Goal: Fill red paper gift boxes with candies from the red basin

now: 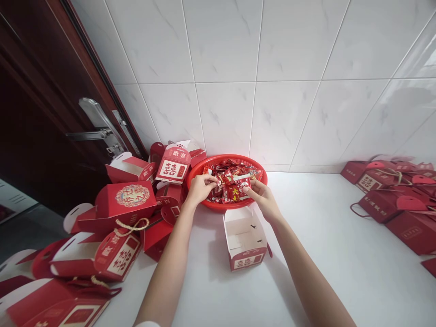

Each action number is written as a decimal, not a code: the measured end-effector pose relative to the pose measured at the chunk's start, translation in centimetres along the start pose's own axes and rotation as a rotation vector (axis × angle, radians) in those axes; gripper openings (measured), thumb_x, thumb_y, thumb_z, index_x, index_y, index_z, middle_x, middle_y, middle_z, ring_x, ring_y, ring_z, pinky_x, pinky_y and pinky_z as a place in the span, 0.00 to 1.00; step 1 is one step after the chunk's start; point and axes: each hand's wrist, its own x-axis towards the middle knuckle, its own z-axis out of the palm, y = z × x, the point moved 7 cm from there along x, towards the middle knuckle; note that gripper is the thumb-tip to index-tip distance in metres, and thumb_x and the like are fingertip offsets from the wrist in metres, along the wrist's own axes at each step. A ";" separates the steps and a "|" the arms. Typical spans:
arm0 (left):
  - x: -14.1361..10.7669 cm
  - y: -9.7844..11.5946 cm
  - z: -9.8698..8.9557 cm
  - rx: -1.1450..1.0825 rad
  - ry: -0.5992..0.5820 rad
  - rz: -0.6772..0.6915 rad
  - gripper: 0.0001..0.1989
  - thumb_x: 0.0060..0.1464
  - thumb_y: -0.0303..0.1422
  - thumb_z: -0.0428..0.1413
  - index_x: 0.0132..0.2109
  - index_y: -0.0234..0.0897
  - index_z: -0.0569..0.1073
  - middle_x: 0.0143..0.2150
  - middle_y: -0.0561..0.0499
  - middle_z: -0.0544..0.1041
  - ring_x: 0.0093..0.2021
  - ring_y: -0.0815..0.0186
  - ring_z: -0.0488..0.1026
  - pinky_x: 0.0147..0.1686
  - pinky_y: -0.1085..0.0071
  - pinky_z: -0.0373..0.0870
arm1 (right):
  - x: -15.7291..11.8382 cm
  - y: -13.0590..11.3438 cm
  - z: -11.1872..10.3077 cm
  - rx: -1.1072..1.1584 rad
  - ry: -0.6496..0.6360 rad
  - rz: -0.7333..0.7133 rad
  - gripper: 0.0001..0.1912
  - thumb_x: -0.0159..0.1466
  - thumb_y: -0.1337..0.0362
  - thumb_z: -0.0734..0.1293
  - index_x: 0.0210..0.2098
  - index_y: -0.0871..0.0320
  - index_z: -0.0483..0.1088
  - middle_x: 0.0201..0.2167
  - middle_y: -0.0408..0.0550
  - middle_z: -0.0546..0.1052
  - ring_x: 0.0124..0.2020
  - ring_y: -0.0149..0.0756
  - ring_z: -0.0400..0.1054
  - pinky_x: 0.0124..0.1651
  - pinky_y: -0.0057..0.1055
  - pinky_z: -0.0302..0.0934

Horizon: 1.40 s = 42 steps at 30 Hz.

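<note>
A round red plastic basket [226, 208] stands against the wall, filled with wrapped candies [235, 194] in mostly red wrappers. Over its right side, my right hand [264, 197] is closed on a red and white wrapped candy [242, 184] between thumb and fingers. My left hand [201, 188] pinches at the basket's left part, its fingertips closed on what looks like the edge of a small wrapped candy. Just in front of the basket, between my forearms, sits an open red gift box [248, 262] with a white inside. Two small dark marks or slots show on its inner wall.
Many red gift boxes [126, 200], several with open tops and some with rope handles, are heaped on the left of the white table [306, 218]. More red boxes [395, 202] stand at the right. Behind are a tiled wall [225, 113] and a dark door with a metal handle [98, 131].
</note>
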 end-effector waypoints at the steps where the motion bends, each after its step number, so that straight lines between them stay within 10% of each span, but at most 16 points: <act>1: 0.0 0.1 -0.3 -0.075 0.029 0.011 0.07 0.48 0.30 0.61 0.35 0.39 0.82 0.37 0.46 0.84 0.37 0.58 0.80 0.44 0.63 0.75 | 0.0 0.0 0.0 0.003 -0.001 0.000 0.19 0.54 0.47 0.76 0.35 0.54 0.75 0.38 0.47 0.81 0.44 0.45 0.74 0.50 0.41 0.67; 16: -0.2 -0.1 -0.4 -0.647 0.052 -0.135 0.23 0.38 0.46 0.69 0.38 0.34 0.82 0.36 0.46 0.82 0.31 0.63 0.76 0.37 0.62 0.78 | -0.1 -0.2 0.0 0.001 0.003 -0.023 0.18 0.56 0.48 0.75 0.37 0.54 0.76 0.39 0.47 0.80 0.44 0.44 0.73 0.51 0.39 0.66; 25: -0.7 1.5 -0.4 -0.203 -0.049 0.030 0.09 0.50 0.35 0.60 0.37 0.39 0.82 0.42 0.46 0.84 0.44 0.56 0.80 0.51 0.61 0.74 | 0.0 -0.1 0.1 0.028 -0.011 -0.016 0.17 0.56 0.49 0.75 0.37 0.54 0.76 0.39 0.47 0.80 0.44 0.44 0.73 0.50 0.39 0.66; 32: -2.1 3.3 1.0 -0.129 -0.335 0.116 0.09 0.46 0.36 0.62 0.36 0.40 0.82 0.33 0.48 0.84 0.34 0.57 0.80 0.38 0.65 0.76 | 0.0 -0.1 0.0 0.028 0.001 -0.021 0.17 0.56 0.49 0.76 0.37 0.54 0.77 0.40 0.47 0.80 0.44 0.44 0.73 0.51 0.40 0.65; 42: -2.3 2.2 3.6 0.048 -0.482 0.037 0.15 0.47 0.30 0.62 0.44 0.39 0.83 0.45 0.48 0.84 0.49 0.52 0.79 0.51 0.63 0.72 | 0.0 -0.3 0.0 0.026 0.031 -0.045 0.17 0.57 0.50 0.75 0.40 0.54 0.77 0.43 0.48 0.81 0.48 0.45 0.74 0.54 0.41 0.66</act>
